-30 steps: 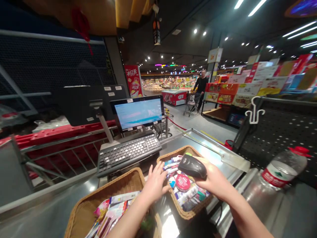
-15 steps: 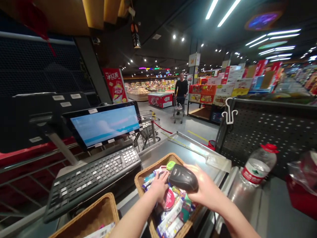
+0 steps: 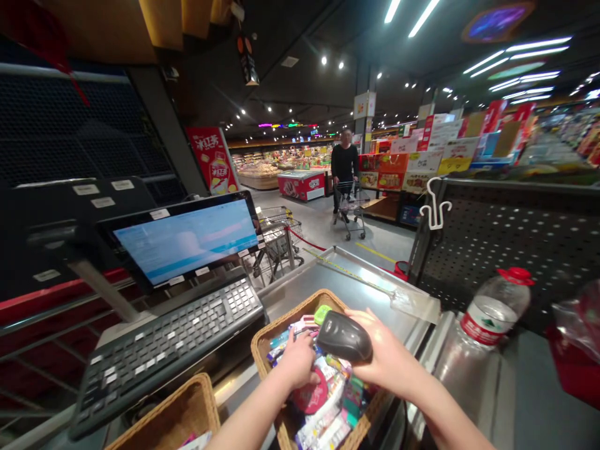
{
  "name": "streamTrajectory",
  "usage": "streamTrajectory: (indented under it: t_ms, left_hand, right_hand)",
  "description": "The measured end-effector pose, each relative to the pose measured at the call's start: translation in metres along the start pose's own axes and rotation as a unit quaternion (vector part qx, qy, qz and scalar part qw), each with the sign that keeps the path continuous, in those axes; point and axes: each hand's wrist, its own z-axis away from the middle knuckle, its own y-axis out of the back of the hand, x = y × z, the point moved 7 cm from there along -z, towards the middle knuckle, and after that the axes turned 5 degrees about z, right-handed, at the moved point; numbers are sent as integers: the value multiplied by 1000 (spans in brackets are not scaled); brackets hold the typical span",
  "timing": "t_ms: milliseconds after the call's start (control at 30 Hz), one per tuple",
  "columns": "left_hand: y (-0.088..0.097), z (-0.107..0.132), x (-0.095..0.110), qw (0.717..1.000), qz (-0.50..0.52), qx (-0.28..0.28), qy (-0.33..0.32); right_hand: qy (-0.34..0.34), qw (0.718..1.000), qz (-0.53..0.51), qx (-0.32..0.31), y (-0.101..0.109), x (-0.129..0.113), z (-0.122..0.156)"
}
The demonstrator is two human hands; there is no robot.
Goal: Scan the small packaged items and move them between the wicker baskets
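Observation:
My right hand is closed around a black barcode scanner, its head pointing left over the wicker basket. A bright green item shows just behind the scanner. My left hand is inside the basket among small packaged snacks. Its fingers are bent, and the thumb is beside a round red package. What lies under those fingers is hidden.
A keyboard and monitor stand at left, above a second wicker basket. The metal counter extends ahead. A large water bottle stands right. Beyond, a person pushes a shopping cart.
My left fingers have drawn in from a spread pose, and more of the round red package shows. The scanner stays in my right hand. The person with the cart has come closer.

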Motion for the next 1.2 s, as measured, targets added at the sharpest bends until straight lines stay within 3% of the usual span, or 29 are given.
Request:
streamTrajectory:
  t_ms: [233,400,600,767,1033,1200]
  left_hand:
    - [14,29,-6,999,28,-11,15]
    - [24,46,-12,997,52,59,17]
    - [74,79,-23,978,25,204,34]
    - [111,107,-24,960,-12,278,40]
    - [146,137,-22,940,-23,336,52]
    - [162,153,-33,921,-3,381,82]
  right_hand:
    - [-5,999,33,-33,-13,-2,0]
    - [8,999,41,-26,-15,-12,1]
    - [17,999,41,-14,-15,-24,1]
    - [5,999,39,2,-21,-23,2]
    - [33,998,51,9,-24,-34,0]
    - [50,996,68,24,-22,-43,-5]
